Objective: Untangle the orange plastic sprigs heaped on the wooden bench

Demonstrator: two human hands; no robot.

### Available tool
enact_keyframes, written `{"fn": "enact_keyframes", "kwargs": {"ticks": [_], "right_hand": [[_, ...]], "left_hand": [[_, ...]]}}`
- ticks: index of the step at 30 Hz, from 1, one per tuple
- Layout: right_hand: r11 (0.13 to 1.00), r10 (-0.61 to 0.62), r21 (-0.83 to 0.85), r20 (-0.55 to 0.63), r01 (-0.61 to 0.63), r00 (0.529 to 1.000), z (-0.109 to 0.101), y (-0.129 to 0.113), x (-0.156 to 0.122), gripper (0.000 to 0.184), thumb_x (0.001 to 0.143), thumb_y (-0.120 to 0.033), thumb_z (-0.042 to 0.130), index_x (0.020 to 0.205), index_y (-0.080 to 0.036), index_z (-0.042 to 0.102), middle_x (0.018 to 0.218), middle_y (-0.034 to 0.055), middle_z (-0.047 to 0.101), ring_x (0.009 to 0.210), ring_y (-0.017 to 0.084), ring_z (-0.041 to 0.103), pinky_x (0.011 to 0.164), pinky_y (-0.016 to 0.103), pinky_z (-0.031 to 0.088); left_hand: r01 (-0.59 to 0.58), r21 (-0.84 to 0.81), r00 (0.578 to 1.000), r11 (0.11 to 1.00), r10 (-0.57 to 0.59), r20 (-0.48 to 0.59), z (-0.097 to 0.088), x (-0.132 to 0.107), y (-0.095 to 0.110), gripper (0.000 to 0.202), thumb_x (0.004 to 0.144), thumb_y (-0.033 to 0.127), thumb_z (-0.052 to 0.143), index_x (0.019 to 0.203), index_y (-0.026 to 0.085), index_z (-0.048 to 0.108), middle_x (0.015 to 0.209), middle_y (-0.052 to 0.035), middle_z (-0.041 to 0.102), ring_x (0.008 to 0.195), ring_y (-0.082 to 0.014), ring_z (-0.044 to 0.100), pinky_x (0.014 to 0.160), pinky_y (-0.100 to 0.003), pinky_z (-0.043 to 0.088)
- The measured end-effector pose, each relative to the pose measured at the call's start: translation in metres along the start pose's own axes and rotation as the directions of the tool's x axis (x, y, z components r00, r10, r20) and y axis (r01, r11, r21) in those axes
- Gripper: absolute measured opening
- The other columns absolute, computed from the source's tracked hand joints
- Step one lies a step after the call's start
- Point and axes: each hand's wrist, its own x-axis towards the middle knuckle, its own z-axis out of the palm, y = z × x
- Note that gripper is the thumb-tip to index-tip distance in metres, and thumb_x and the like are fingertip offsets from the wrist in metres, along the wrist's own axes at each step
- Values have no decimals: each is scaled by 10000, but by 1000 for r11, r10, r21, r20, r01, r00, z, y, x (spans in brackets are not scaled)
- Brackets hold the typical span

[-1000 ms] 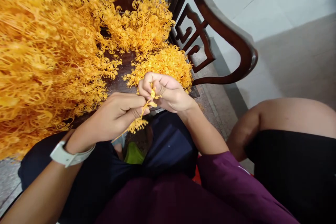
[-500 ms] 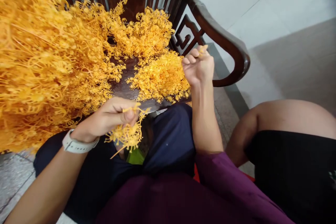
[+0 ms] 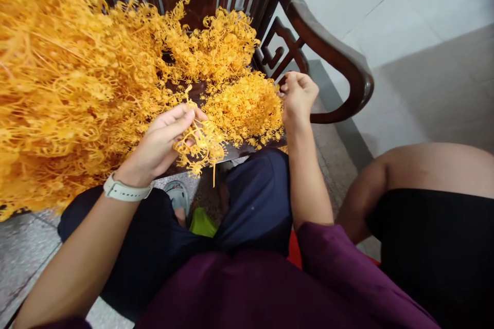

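Left hand (image 3: 162,141), fingers loosely spread, carries a tangled tuft of orange sprigs (image 3: 200,146) at the fingertips, lifted over the lap and clear of the heap (image 3: 65,77). Right hand (image 3: 299,97) curled shut beside the heap; whether it pinches a strand cannot be told.

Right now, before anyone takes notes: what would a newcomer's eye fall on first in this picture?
A huge heap of orange branching sprigs fills the left side, piled on a dark carved chair. At its edge, a tangled sprig lies against the open left hand, which wears a pale watch. The curled right hand sits beside a smaller mound.
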Motion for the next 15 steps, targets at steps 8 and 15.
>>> {"fn": "enact_keyframes", "kwargs": {"ticks": [8,15], "right_hand": [[978,-174,-36,392,204,903,37,-86,-87,408,995,-612,696,882,-223,744,818,19,643,779,146,619,734,292,514],[981,-186,117,773,153,607,66,-114,-145,344,1005,-516,744,866,-202,733,778,-5,641,707,122,537,698,295,452]], "left_hand": [[-61,-2,997,998,60,-51,13,12,-6,175,1000,347,699,922,194,667,844,-41,607,660,-130,502,579,-244,448],[-147,142,985,979,158,-70,12,13,-14,285,1009,414,721,853,215,591,758,-3,556,628,-129,469,578,-266,407]]}}
